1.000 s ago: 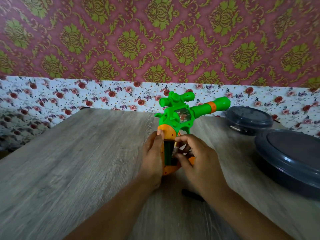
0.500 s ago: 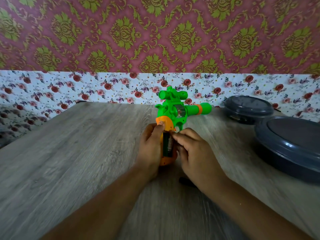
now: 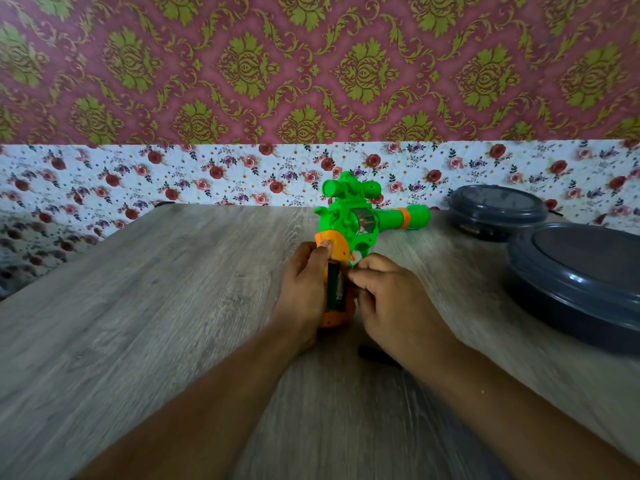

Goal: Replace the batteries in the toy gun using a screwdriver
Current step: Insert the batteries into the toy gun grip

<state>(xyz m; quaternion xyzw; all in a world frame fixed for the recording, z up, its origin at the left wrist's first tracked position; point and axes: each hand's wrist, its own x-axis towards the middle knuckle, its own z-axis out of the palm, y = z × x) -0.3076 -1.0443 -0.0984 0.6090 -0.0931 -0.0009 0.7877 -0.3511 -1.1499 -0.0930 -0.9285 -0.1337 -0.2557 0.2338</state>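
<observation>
A green toy gun with an orange grip stands on the wooden table, barrel pointing right. My left hand wraps the orange grip from the left, thumb on its top. The grip's compartment is uncovered and a dark battery lies in it. My right hand is at the grip's right side, fingertips pressing on the battery's edge. A black object, maybe the screwdriver handle, lies on the table, mostly hidden under my right wrist.
Two dark grey round lidded containers stand at the right: a small one by the wall and a large one nearer me. A floral wall borders the table's back edge.
The gun's barrel has swung to point more along the table. My right fingers have pushed the battery from a tilted position down into the compartment. My left hand keeps its hold.
</observation>
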